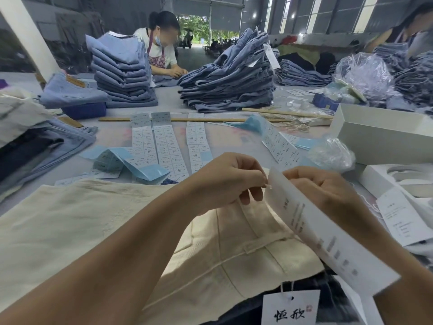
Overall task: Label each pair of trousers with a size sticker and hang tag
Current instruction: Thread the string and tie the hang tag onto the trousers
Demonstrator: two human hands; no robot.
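Cream trousers (93, 221) lie flat in front of me, waistband and belt loop to the right. Above the waistband my left hand (225, 179) pinches a thin white string at the top edge of a long white hang tag (328, 240). My right hand (328, 188) grips that tag from behind, near its upper end. Sheets of size stickers (161, 141) on blue backing lie beyond the trousers. A second white hang tag (290, 308) with black characters rests on dark trousers at the bottom edge.
Stacks of folded blue jeans (124, 73) (229, 85) stand at the back, where a person (161, 43) works. More jeans (46, 141) lie at left. White boxes (379, 134), loose tags (400, 214) and plastic bags (360, 73) fill the right side. A wooden stick (187, 119) crosses the table.
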